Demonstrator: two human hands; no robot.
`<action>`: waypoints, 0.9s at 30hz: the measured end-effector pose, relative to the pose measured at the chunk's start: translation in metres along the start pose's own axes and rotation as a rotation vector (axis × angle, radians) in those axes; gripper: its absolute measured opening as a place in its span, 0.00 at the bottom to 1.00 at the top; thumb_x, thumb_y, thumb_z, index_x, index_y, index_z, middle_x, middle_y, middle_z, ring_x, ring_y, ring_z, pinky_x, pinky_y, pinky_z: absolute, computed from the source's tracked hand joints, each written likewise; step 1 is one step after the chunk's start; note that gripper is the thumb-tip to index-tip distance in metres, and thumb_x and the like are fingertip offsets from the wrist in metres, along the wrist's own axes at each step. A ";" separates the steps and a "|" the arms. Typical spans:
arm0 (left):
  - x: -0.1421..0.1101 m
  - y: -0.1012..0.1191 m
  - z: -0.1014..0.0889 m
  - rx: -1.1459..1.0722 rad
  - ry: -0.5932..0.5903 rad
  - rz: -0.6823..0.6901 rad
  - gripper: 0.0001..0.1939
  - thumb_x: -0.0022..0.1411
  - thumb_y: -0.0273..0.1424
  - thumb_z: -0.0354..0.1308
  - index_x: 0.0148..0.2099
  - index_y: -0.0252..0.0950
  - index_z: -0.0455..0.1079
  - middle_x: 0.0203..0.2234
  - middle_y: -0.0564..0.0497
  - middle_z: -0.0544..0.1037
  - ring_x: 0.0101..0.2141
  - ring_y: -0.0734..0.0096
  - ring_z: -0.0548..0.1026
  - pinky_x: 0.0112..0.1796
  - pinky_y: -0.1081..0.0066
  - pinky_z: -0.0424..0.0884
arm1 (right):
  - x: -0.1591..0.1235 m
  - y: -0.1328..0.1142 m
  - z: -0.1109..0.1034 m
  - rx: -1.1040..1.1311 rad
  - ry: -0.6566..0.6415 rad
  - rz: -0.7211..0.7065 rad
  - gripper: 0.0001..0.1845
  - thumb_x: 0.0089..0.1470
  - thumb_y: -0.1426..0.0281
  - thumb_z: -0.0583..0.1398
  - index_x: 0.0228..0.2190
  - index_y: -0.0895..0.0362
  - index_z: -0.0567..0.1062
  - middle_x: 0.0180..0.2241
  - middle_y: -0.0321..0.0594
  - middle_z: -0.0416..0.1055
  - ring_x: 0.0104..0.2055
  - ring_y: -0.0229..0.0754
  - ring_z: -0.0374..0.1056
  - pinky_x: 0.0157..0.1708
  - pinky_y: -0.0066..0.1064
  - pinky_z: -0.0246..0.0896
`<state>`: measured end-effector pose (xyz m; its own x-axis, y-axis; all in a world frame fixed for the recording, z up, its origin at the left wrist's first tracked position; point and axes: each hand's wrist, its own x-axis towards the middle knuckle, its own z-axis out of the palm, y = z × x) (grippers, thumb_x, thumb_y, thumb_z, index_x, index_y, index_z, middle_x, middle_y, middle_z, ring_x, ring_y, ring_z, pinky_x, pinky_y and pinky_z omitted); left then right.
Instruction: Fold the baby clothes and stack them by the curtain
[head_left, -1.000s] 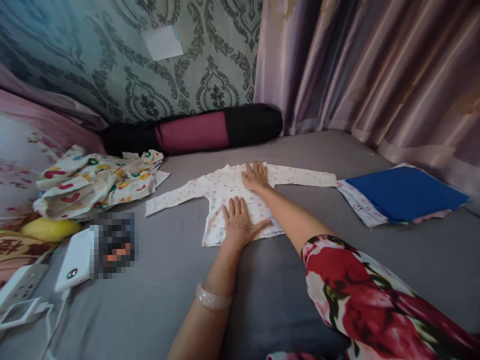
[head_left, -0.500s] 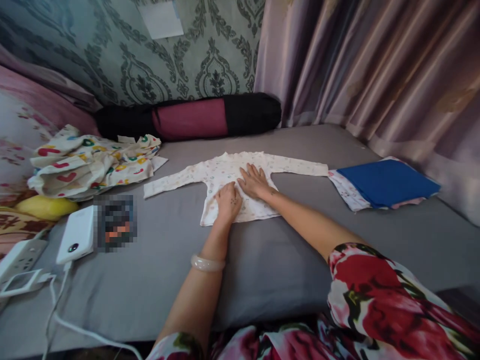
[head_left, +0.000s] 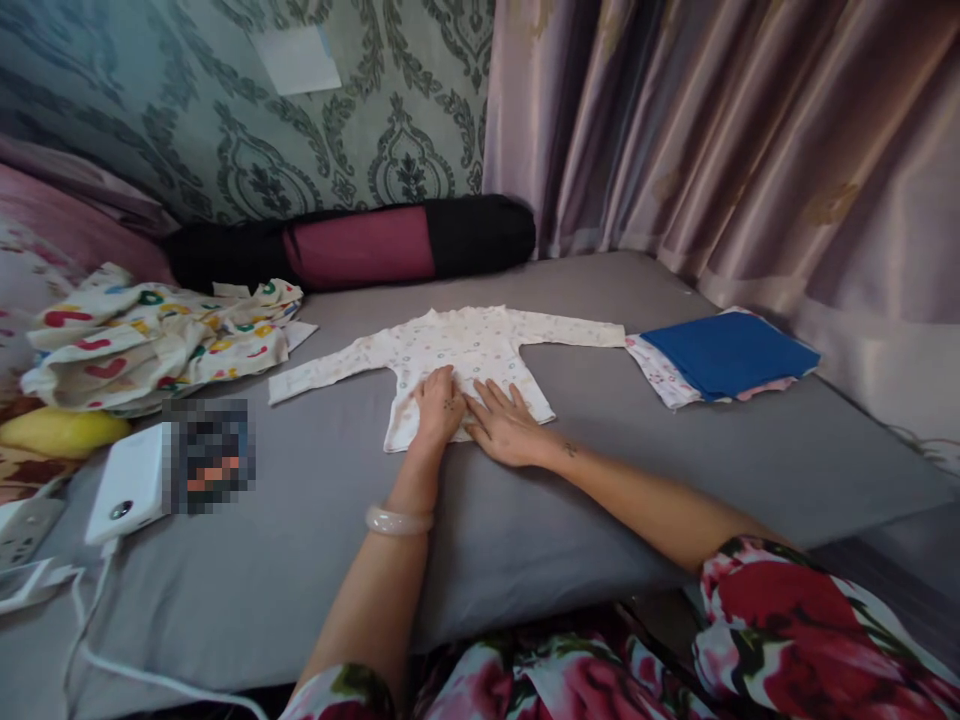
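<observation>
A small white long-sleeved shirt (head_left: 461, 340) with a tiny coloured print lies spread flat on the grey bed sheet (head_left: 300, 570), its sleeves stretched out to both sides. My left hand (head_left: 441, 405) rests palm down on the lower middle of the shirt, fingers extended toward the collar. Just right of it, touching or nearly so, my right hand (head_left: 504, 425) lies flat near the hem with its fingers spread. Neither hand grips the cloth. A pale bangle (head_left: 399, 521) circles my left wrist.
Folded clothes with a blue piece (head_left: 731, 352) on top lie by the right sleeve. At left are a crumpled printed cloth (head_left: 157, 340), a yellow object (head_left: 64, 432), a white power bank (head_left: 131, 480) with a cable, and a blurred-out item (head_left: 210, 455). A black and maroon bolster (head_left: 356, 245) lines the wall.
My right hand has slid down the shirt from its middle toward the hem. My left hand stays on the lower part of the shirt. The view has shifted slightly right.
</observation>
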<state>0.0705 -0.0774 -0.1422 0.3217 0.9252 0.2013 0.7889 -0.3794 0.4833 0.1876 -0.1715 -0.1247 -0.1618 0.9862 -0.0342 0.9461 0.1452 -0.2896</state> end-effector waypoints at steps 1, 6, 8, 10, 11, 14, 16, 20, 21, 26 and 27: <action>0.000 -0.001 0.001 0.000 0.007 0.010 0.21 0.63 0.23 0.42 0.55 0.33 0.65 0.51 0.40 0.74 0.55 0.60 0.68 0.58 0.55 0.58 | -0.003 0.000 -0.004 0.023 -0.020 -0.017 0.33 0.63 0.58 0.47 0.65 0.58 0.54 0.68 0.50 0.41 0.69 0.55 0.34 0.64 0.54 0.30; 0.000 -0.002 0.005 -0.013 0.023 0.098 0.20 0.64 0.26 0.45 0.56 0.35 0.64 0.53 0.42 0.73 0.55 0.60 0.68 0.56 0.56 0.61 | 0.011 0.026 -0.042 0.239 -0.216 -0.161 0.18 0.57 0.67 0.53 0.44 0.56 0.78 0.49 0.43 0.73 0.51 0.46 0.68 0.49 0.32 0.59; -0.001 0.002 0.005 -0.028 0.010 0.194 0.19 0.65 0.29 0.46 0.57 0.36 0.64 0.55 0.42 0.71 0.57 0.61 0.66 0.56 0.58 0.61 | 0.027 0.049 -0.057 0.299 -0.154 -0.039 0.17 0.58 0.69 0.51 0.36 0.58 0.79 0.36 0.40 0.77 0.39 0.42 0.71 0.39 0.28 0.61; -0.004 0.007 0.005 -0.028 -0.021 0.309 0.19 0.66 0.32 0.46 0.57 0.36 0.64 0.56 0.43 0.70 0.59 0.62 0.64 0.57 0.59 0.60 | 0.042 0.075 -0.067 0.211 0.056 0.133 0.14 0.56 0.73 0.53 0.37 0.57 0.79 0.37 0.39 0.77 0.40 0.41 0.70 0.40 0.27 0.60; -0.006 0.011 0.005 -0.023 -0.043 0.363 0.18 0.67 0.33 0.46 0.57 0.36 0.65 0.56 0.43 0.70 0.60 0.62 0.63 0.58 0.59 0.60 | 0.049 0.086 -0.070 0.140 0.138 0.228 0.15 0.55 0.75 0.54 0.38 0.56 0.79 0.40 0.41 0.76 0.43 0.42 0.69 0.42 0.27 0.60; -0.012 0.022 0.005 -0.004 -0.129 0.482 0.20 0.68 0.38 0.46 0.58 0.37 0.65 0.59 0.44 0.68 0.62 0.61 0.61 0.59 0.58 0.57 | 0.063 0.109 -0.071 0.001 0.192 0.337 0.19 0.52 0.80 0.54 0.41 0.55 0.78 0.46 0.45 0.72 0.49 0.43 0.67 0.47 0.28 0.58; -0.016 0.027 0.004 0.013 -0.191 0.516 0.22 0.69 0.41 0.45 0.60 0.38 0.63 0.61 0.45 0.65 0.63 0.60 0.58 0.60 0.56 0.55 | 0.070 0.114 -0.068 -0.021 0.147 0.324 0.20 0.50 0.80 0.56 0.42 0.54 0.78 0.48 0.46 0.70 0.51 0.44 0.65 0.49 0.29 0.58; -0.020 0.033 0.002 0.070 -0.285 0.529 0.26 0.69 0.44 0.43 0.65 0.43 0.57 0.64 0.48 0.61 0.64 0.59 0.54 0.62 0.52 0.50 | 0.080 0.119 -0.065 -0.004 0.076 0.297 0.17 0.50 0.77 0.59 0.41 0.51 0.79 0.49 0.44 0.69 0.51 0.44 0.65 0.50 0.31 0.58; -0.020 0.033 0.002 0.084 -0.295 0.532 0.26 0.69 0.44 0.43 0.65 0.44 0.57 0.64 0.48 0.60 0.65 0.58 0.54 0.62 0.51 0.49 | 0.083 0.121 -0.065 0.005 0.066 0.293 0.16 0.51 0.76 0.59 0.40 0.51 0.80 0.49 0.43 0.69 0.51 0.44 0.65 0.50 0.31 0.58; -0.018 0.032 0.001 0.111 -0.316 0.548 0.23 0.69 0.44 0.43 0.63 0.48 0.62 0.64 0.49 0.60 0.65 0.55 0.53 0.61 0.48 0.50 | 0.090 0.140 -0.064 0.070 0.034 0.261 0.13 0.55 0.74 0.57 0.38 0.51 0.80 0.44 0.39 0.73 0.45 0.40 0.68 0.45 0.28 0.59; -0.018 0.032 0.001 0.109 -0.323 0.547 0.23 0.69 0.44 0.43 0.62 0.48 0.62 0.64 0.49 0.60 0.65 0.55 0.53 0.61 0.48 0.50 | 0.090 0.143 -0.063 0.071 0.045 0.253 0.12 0.56 0.74 0.57 0.37 0.51 0.80 0.44 0.39 0.73 0.45 0.40 0.68 0.45 0.28 0.59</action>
<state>0.0904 -0.1058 -0.1307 0.8206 0.5589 0.1194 0.5094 -0.8100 0.2906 0.3258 -0.0572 -0.1091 0.0916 0.9932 -0.0722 0.9324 -0.1110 -0.3441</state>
